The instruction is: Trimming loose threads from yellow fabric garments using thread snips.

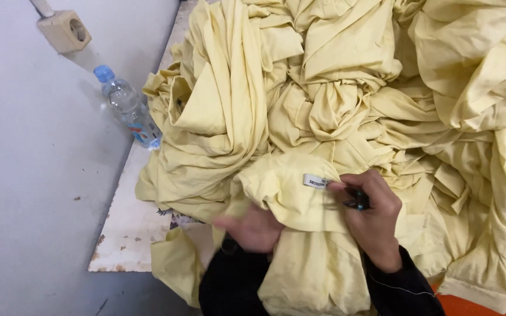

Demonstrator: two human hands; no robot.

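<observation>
Gripping one yellow garment (300, 234), two hands: right (370, 219) clamped, left (253, 228) seemingly clamped, blurred.

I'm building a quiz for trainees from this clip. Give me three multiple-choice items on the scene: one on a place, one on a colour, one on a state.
1. Where is the plastic water bottle?
A. At the left edge of the table, beside the wall
B. On top of the cloth pile
C. In the right hand

2. What colour are the heaped garments?
A. Dark blue
B. Pale yellow
C. Red

3. What is the right hand doing?
A. Resting flat and empty
B. Holding a small dark tool next to the white label
C. Gripping the bottle

Answers: 1 A, the bottle stands between the pile and the grey wall. 2 B, the whole heap is pale yellow. 3 B, the fingers close on a dark tool by the label, while the left hand holds the fabric.
</observation>
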